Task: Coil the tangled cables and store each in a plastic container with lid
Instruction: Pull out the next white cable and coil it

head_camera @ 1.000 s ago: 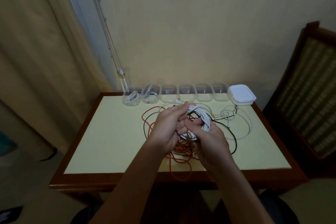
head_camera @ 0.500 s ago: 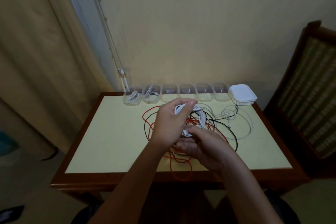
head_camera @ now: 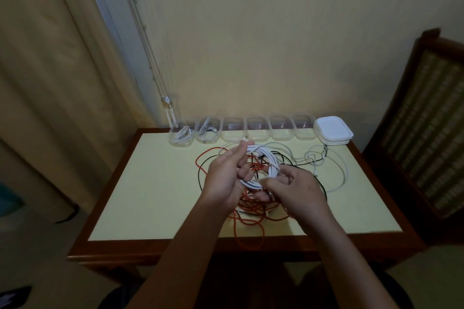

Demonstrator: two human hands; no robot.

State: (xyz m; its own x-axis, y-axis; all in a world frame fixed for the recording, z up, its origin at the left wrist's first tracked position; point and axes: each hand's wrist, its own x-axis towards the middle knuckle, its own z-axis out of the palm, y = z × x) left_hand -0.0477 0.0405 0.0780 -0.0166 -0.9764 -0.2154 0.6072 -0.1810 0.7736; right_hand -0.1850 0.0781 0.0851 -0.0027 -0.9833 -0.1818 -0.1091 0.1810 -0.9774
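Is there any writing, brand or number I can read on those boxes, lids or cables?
No readable text anywhere. The clear containers, stacked white lids, white cable coil and table show no label or number; the view is dim and slightly blurred.

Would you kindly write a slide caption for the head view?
Left hand and right hand coil a white cable over the tangle before six containers.

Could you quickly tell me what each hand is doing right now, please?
Left hand: grips the white cable coil.
Right hand: pinches the same coil.
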